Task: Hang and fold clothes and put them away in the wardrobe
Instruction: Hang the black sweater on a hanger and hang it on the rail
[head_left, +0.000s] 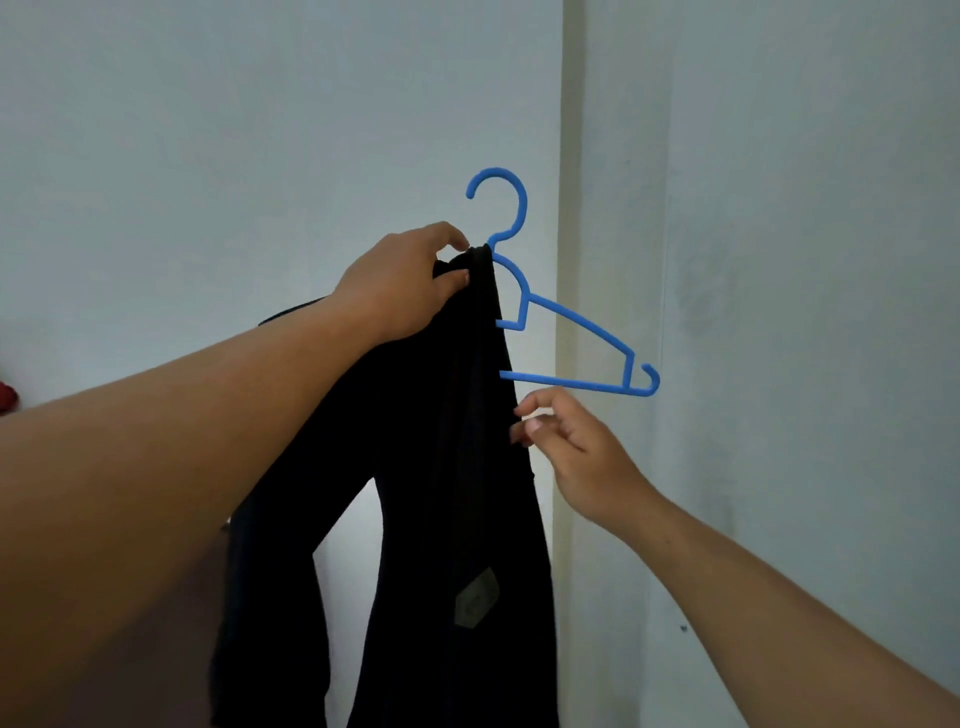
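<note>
A blue plastic hanger (576, 322) is held up in front of the wall, hook upward. A black garment (457, 519) hangs bunched over its left half and drops down out of view; a greyish patch shows low on it. My left hand (400, 286) grips the garment's top together with the hanger's neck. My right hand (576, 447) is lower, just under the hanger's bottom bar, with thumb and forefinger pinching the garment's right edge. The hanger's right arm is bare; its left arm is hidden by cloth.
A pale wall (234, 130) fills the background, with a vertical corner edge (571, 156) right of the hanger. A small red object (6, 397) shows at the far left edge.
</note>
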